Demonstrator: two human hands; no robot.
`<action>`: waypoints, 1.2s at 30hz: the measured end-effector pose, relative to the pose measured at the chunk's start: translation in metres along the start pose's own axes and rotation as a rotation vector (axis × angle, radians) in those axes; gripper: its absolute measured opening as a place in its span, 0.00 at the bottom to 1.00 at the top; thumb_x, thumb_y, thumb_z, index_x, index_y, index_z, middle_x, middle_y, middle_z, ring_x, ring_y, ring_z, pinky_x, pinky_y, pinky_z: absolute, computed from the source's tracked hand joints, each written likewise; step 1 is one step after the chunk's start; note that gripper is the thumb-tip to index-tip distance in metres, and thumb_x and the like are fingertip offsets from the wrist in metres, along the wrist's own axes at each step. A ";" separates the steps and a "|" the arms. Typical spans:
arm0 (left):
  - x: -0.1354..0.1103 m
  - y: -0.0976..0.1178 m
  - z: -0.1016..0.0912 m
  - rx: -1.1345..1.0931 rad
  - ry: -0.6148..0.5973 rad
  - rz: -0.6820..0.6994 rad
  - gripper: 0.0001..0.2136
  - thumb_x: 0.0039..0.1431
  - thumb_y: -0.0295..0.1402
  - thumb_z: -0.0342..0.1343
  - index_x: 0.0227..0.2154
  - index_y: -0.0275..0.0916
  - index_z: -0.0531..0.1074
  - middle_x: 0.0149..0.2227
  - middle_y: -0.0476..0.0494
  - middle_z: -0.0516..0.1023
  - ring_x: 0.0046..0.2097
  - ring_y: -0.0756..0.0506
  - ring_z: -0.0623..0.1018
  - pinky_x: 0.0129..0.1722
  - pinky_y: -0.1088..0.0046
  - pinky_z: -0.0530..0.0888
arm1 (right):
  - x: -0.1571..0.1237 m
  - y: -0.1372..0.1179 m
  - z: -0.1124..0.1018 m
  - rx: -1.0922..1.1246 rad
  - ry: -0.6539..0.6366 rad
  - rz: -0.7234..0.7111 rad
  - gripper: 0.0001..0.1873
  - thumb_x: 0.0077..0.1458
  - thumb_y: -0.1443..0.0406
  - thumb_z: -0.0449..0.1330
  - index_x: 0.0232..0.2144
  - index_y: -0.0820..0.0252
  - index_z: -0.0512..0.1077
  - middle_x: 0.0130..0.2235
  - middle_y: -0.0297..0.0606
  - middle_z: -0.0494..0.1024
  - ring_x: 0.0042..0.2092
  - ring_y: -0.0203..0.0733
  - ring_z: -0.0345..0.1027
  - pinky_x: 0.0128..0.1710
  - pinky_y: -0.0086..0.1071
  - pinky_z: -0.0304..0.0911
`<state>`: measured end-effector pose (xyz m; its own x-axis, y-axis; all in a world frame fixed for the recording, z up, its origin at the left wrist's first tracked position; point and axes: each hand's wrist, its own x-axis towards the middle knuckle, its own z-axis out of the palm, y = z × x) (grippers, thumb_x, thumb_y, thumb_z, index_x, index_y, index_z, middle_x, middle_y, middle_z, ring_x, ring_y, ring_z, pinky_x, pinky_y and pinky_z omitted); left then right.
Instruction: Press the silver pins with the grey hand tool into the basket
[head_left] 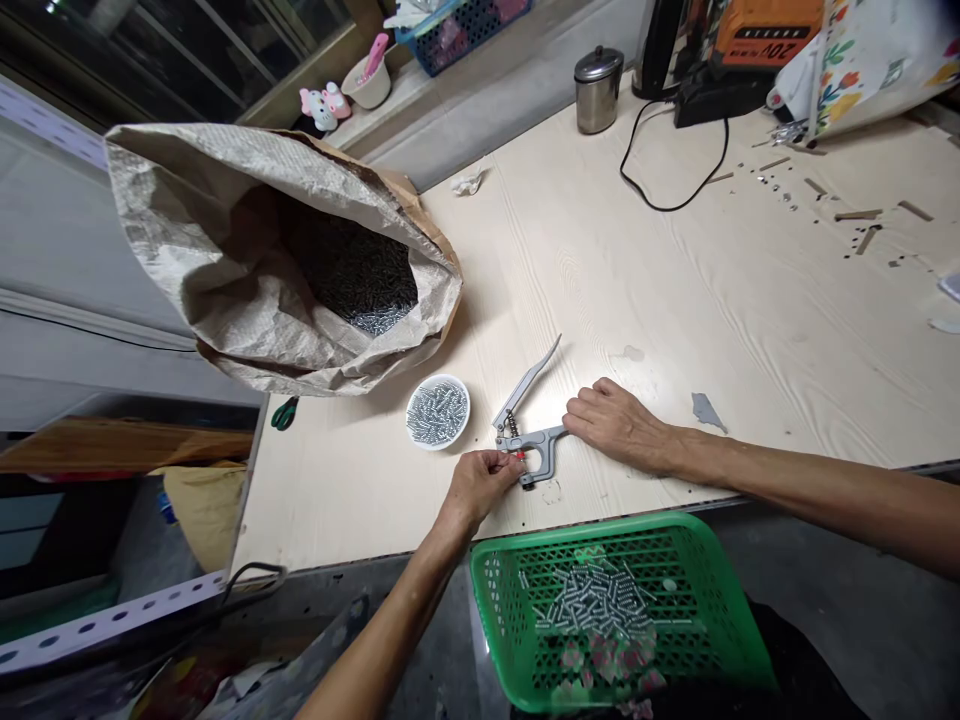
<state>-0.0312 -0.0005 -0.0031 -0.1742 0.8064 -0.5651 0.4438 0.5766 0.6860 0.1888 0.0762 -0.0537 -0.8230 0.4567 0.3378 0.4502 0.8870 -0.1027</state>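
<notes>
A grey hand press tool (529,420) with a long raised lever lies near the front edge of the pale wooden table (675,300). My left hand (480,482) pinches a small part at the tool's jaw, fingers closed; the part is too small to name. My right hand (616,420) rests on the tool's base at its right end, fingers curled down over it. A small white bowl (438,411) of little metal springs stands just left of the tool. Below the table edge a green plastic basket (622,610) holds several similar metal pieces.
A large paper sack (270,260), open and full of small metal parts, lies at the table's left. Green-handled scissors (284,413) sit by it. At the back are a steel canister (598,90), a black cable (675,170), an orange device (765,35) and scattered scraps (855,215).
</notes>
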 end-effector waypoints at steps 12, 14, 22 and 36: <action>0.002 0.000 0.000 -0.021 -0.029 -0.116 0.20 0.34 0.49 0.65 0.20 0.33 0.76 0.18 0.48 0.72 0.22 0.52 0.65 0.23 0.75 0.64 | 0.037 0.037 -0.020 0.211 -0.264 -0.010 0.47 0.47 0.47 0.65 0.61 0.66 0.56 0.65 0.57 0.54 0.65 0.62 0.42 0.60 0.58 0.44; 0.002 0.000 0.001 -0.027 -0.023 -0.123 0.20 0.34 0.49 0.66 0.20 0.33 0.76 0.18 0.48 0.72 0.21 0.52 0.65 0.23 0.75 0.64 | 0.049 0.041 -0.024 0.208 -0.385 -0.035 0.49 0.44 0.47 0.67 0.60 0.67 0.58 0.61 0.57 0.60 0.63 0.64 0.47 0.60 0.61 0.44; 0.003 -0.001 0.003 -0.054 0.009 -0.141 0.20 0.34 0.48 0.66 0.20 0.34 0.76 0.19 0.47 0.74 0.22 0.52 0.67 0.23 0.75 0.65 | 0.058 0.031 -0.038 0.198 -0.451 -0.010 0.47 0.45 0.55 0.68 0.62 0.63 0.54 0.50 0.50 0.70 0.51 0.57 0.61 0.55 0.62 0.49; 0.004 0.027 0.031 0.792 0.157 0.670 0.29 0.55 0.36 0.62 0.57 0.37 0.60 0.57 0.33 0.67 0.57 0.36 0.65 0.54 0.54 0.68 | 0.032 0.018 -0.026 0.418 -0.254 0.009 0.41 0.54 0.64 0.64 0.63 0.67 0.49 0.48 0.49 0.72 0.46 0.48 0.63 0.46 0.41 0.59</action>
<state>0.0070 0.0141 -0.0013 0.2330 0.9695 -0.0754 0.9302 -0.1996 0.3080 0.1796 0.1051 -0.0206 -0.9016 0.4206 0.1010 0.3232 0.8102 -0.4890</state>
